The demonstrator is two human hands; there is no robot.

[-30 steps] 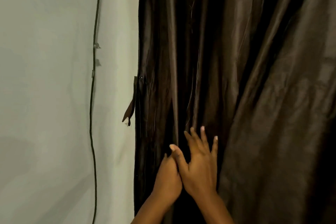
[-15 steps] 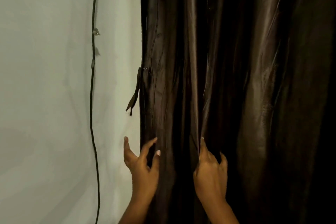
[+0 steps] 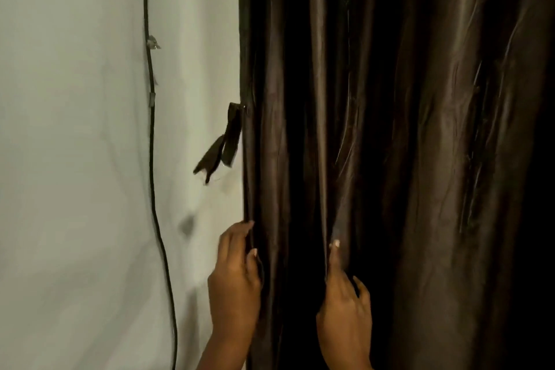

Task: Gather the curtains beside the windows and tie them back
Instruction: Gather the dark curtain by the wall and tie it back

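Observation:
A dark brown satin curtain (image 3: 405,129) hangs in long folds over the right two thirds of the view. A short brown tie-back strap (image 3: 223,144) dangles from its left edge at mid height. My left hand (image 3: 235,282) grips that left edge, fingers curled behind the hem and thumb in front. My right hand (image 3: 345,309) pinches a fold further right, its fingertips tucked into the cloth. About one fold's width separates the two hands.
A pale wall (image 3: 75,159) fills the left side. A thin black cable (image 3: 151,144) runs down it, held by small clips, a hand's width left of the curtain edge.
My hands were together on one fold a second ago. They have moved apart; the left hand went to the curtain's left edge and closed on it, and the right hand closed on a fold.

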